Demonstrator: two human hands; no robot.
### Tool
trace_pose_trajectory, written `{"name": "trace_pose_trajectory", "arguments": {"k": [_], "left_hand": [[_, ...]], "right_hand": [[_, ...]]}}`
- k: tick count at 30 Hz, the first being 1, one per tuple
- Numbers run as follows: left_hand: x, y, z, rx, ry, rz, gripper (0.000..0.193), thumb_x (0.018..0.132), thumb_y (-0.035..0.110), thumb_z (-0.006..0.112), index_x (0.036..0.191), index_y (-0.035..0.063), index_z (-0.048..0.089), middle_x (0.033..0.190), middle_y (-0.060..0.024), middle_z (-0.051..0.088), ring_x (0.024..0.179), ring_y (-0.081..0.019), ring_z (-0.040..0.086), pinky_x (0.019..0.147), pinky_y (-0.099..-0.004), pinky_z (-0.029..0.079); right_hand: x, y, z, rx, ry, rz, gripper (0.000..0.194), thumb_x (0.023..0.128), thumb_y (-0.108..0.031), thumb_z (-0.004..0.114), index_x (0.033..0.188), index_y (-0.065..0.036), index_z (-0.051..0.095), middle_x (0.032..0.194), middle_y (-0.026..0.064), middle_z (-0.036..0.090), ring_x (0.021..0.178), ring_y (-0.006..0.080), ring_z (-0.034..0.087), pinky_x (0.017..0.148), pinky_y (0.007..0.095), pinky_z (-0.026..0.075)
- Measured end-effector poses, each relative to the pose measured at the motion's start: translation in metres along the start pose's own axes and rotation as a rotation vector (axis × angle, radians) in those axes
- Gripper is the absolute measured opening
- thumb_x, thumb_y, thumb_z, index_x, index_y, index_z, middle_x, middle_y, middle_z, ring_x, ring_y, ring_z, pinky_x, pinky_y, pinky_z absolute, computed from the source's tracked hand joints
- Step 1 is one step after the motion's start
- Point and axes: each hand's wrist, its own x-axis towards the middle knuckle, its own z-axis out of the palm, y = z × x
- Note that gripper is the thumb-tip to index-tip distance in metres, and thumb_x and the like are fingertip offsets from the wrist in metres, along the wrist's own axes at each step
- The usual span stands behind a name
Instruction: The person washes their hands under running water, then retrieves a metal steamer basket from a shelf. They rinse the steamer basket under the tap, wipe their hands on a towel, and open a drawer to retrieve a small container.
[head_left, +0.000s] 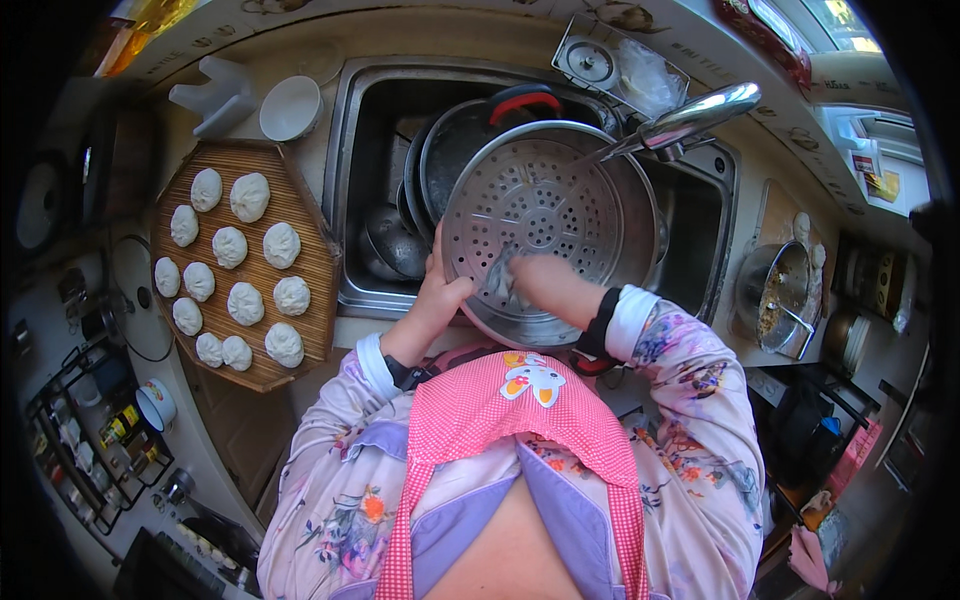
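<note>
A perforated metal steamer pot (570, 217) is tilted over the sink (360, 90), under the chrome faucet (697, 112). My left hand (442, 289) grips its rim at the near left, thumb on the near side. Inside the steamer my right hand (551, 289), blurred, holds a greyish cloth (501, 277) against the holed bottom. Water appears to run from the faucet's spout into it. Behind and left of the steamer, a dark pan (450, 150) with a red-and-black handle (525, 105) stands in the sink. A metal bowl (394, 244) lies in the left basin.
Left of the sink, an octagonal slatted wooden tray (255, 300) bears several white stuffed buns (229, 247). A white bowl (291, 109) stands behind it. To the right, a metal bowl of filling (776, 296) holds a spoon. A wire rack (619, 64) sits behind the sink.
</note>
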Motion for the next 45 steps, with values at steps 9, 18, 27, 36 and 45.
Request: {"name": "trace_pose_trajectory", "arguments": {"k": [9, 18, 27, 36, 45], "left_hand": [[0.005, -0.007, -0.003, 0.048, 0.024, -0.036, 0.068, 0.093, 0.04, 0.048, 0.147, 0.0089, 0.019, 0.144, -0.0164, 0.033, 0.133, -0.0322, 0.026, 0.11, -0.0418, 0.019], [0.007, -0.001, -0.002, 0.064, 0.009, -0.043, 0.066, 0.095, 0.04, 0.043, 0.147, 0.0084, 0.02, 0.144, -0.017, 0.033, 0.133, -0.0322, 0.027, 0.11, -0.0408, 0.019], [0.005, 0.017, 0.0, -0.031, -0.082, -0.061, 0.081, 0.064, 0.009, 0.054, 0.141, 0.0045, 0.028, 0.129, -0.0134, 0.048, 0.119, -0.0251, 0.046, 0.1, -0.0339, 0.036], [0.004, 0.014, -0.002, 0.032, -0.109, -0.004, 0.081, 0.063, 0.01, 0.056, 0.139, 0.0029, 0.029, 0.133, -0.0117, 0.043, 0.123, -0.0247, 0.042, 0.103, -0.0331, 0.033], [0.005, 0.016, -0.007, 0.13, -0.048, 0.02, 0.09, 0.058, 0.009, 0.054, 0.143, 0.0088, 0.024, 0.127, -0.0141, 0.049, 0.118, -0.0291, 0.048, 0.099, -0.0357, 0.038]], "right_hand": [[0.025, -0.002, -0.024, -0.163, 0.392, -0.198, 0.03, 0.078, -0.008, 0.058, 0.107, -0.008, 0.061, 0.109, 0.0189, 0.053, 0.105, 0.0352, 0.054, 0.081, 0.0412, 0.051], [0.045, 0.033, -0.066, 0.904, 0.537, 0.331, 0.022, 0.084, -0.015, 0.061, 0.098, 0.0, 0.053, 0.086, 0.017, 0.062, 0.084, 0.0243, 0.063, 0.067, 0.0364, 0.051], [0.07, -0.003, -0.075, 1.78, 0.663, 0.127, 0.017, 0.09, -0.003, 0.047, 0.105, -0.006, 0.053, 0.099, 0.0065, 0.058, 0.089, 0.0135, 0.059, 0.077, 0.0283, 0.049], [0.046, -0.055, -0.049, 1.664, 0.111, 0.029, 0.041, 0.087, -0.001, 0.044, 0.128, -0.004, 0.049, 0.111, 0.01, 0.059, 0.096, 0.0179, 0.06, 0.084, 0.0299, 0.048], [-0.013, -0.026, 0.014, 0.627, -0.309, -0.091, 0.038, 0.08, -0.005, 0.051, 0.116, -0.012, 0.063, 0.105, 0.0152, 0.066, 0.096, 0.0261, 0.063, 0.087, 0.0361, 0.047]]}}
